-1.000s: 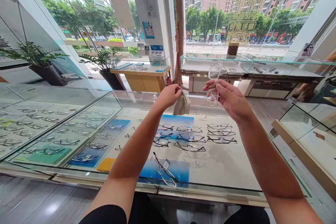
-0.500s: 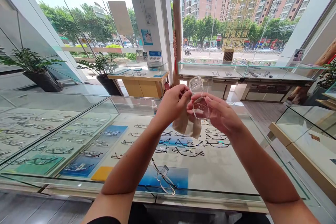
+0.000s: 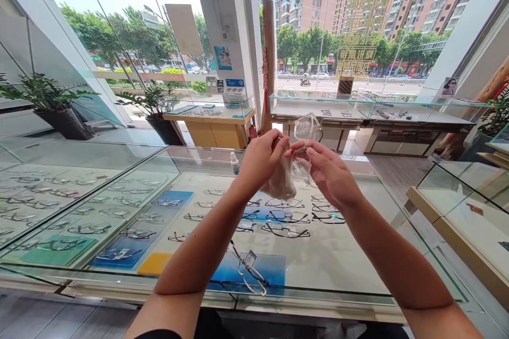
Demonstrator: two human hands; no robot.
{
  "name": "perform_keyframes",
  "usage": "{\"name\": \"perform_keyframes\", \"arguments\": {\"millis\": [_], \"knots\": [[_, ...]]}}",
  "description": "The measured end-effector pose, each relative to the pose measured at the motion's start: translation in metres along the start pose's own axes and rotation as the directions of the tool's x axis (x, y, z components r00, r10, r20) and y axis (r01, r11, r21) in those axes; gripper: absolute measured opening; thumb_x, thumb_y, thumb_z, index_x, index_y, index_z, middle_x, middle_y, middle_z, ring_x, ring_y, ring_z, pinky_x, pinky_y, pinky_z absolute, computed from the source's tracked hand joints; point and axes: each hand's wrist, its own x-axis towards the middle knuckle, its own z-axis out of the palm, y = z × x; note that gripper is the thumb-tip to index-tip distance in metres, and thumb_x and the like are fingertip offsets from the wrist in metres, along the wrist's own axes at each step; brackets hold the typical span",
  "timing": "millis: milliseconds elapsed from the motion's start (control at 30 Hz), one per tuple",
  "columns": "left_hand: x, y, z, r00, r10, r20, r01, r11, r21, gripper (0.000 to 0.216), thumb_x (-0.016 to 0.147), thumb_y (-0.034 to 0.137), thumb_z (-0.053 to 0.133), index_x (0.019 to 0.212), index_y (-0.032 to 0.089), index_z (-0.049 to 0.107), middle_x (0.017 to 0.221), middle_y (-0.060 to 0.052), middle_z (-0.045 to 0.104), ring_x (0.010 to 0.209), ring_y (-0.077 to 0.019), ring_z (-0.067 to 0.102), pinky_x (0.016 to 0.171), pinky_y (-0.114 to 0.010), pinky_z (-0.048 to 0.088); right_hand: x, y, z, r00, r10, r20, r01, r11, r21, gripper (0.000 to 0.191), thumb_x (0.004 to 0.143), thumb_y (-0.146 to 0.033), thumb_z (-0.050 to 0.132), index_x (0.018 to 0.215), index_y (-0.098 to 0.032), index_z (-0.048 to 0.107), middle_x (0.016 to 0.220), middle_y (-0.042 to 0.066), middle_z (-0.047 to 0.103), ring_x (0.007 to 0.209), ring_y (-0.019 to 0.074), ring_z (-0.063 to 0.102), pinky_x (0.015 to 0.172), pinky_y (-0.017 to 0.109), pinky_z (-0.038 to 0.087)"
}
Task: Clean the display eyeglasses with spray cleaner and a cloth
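Observation:
A pair of clear-framed eyeglasses (image 3: 305,127) is held on end above the glass counter, one lens above the other, with droplets on both lenses. My right hand (image 3: 332,172) pinches it near the lower lens. My left hand (image 3: 267,156) is closed on a beige cloth (image 3: 280,183), which hangs below the fingers, close beside the lower lens. Whether the left fingertips touch the frame I cannot tell. A small white spray bottle (image 3: 234,163) stands on the counter just left of my left hand.
Under my arms is a glass display counter (image 3: 338,259) with several rows of eyeglasses inside. Black-and-clear glasses with a tag (image 3: 248,271) lie near its front edge. Another showcase (image 3: 473,222) stands at right, and further cases (image 3: 214,130) line the windows. Potted plants (image 3: 159,111) stand at left.
The eyeglasses have turned in my right hand, and the upper lens has shifted to the right. The cloth has come away from behind the lower lens and hangs more bunched under my left hand.

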Motion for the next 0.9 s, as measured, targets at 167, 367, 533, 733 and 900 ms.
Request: {"name": "perform_keyframes", "arguments": {"millis": [167, 367, 533, 733, 900], "knots": [[0.008, -0.01, 0.005, 0.996, -0.089, 0.028, 0.091, 0.988, -0.122, 0.032, 0.104, 0.043, 0.065, 0.082, 0.02, 0.064, 0.073, 0.001, 0.063, 0.07, -0.0168, 0.055, 0.068, -0.032, 0.035, 0.007, 0.006, -0.011, 0.983, 0.006, -0.181, -0.016, 0.998, -0.053, 0.025, 0.1, -0.053, 0.072, 0.11, -0.031, 0.079, 0.112, 0.005, 0.08, 0.125, 0.027, 0.07, 0.121, 0.051, 0.05], [0.018, -0.027, 0.007, 0.973, -0.231, -0.003, 0.222, 0.94, -0.26, 0.042, 0.101, 0.048, 0.072, 0.073, 0.021, 0.055, 0.069, 0.002, 0.054, 0.066, -0.0147, 0.047, 0.066, -0.031, 0.034, 0.007, 0.005, -0.013, 0.978, 0.194, -0.07, -0.2, 0.977, -0.079, 0.033, 0.098, -0.059, 0.075, 0.109, -0.029, 0.081, 0.112, 0.007, 0.081, 0.119, 0.0288, 0.072, 0.111, 0.051, 0.054], [0.022, -0.036, 0.01, 0.955, -0.298, -0.002, 0.268, 0.863, -0.428, 0.051, 0.099, 0.059, 0.076, 0.073, 0.021, 0.054, 0.068, 0.002, 0.052, 0.064, -0.0125, 0.044, 0.062, -0.027, 0.034, 0.008, 0.009, -0.012, 0.973, 0.23, -0.022, -0.231, 0.968, -0.095, 0.032, 0.097, -0.061, 0.076, 0.105, -0.03, 0.083, 0.11, 0.006, 0.083, 0.114, 0.0266, 0.072, 0.111, 0.049, 0.053], [0.024, -0.033, 0.012, 0.909, -0.38, 0.172, 0.397, 0.662, -0.636, 0.055, 0.092, 0.066, 0.083, 0.08, 0.021, 0.053, 0.074, 0.002, 0.057, 0.064, -0.0109, 0.053, 0.063, -0.025, 0.051, 0.012, 0.015, -0.017, 0.965, 0.26, -0.043, -0.264, 0.958, -0.112, 0.036, 0.094, -0.061, 0.078, 0.104, -0.027, 0.084, 0.107, 0.006, 0.084, 0.103, 0.024, 0.073, 0.1, 0.044, 0.056], [0.021, -0.029, 0.01, 0.907, -0.342, 0.246, 0.415, 0.623, -0.663, 0.051, 0.096, 0.062, 0.081, 0.083, 0.022, 0.053, 0.073, 0.004, 0.054, 0.063, -0.0095, 0.054, 0.064, -0.024, 0.054, 0.016, 0.024, -0.02, 0.963, 0.264, -0.056, -0.269, 0.953, -0.141, 0.037, 0.094, -0.06, 0.077, 0.105, -0.025, 0.083, 0.107, 0.007, 0.085, 0.101, 0.0228, 0.073, 0.097, 0.042, 0.055]]}}
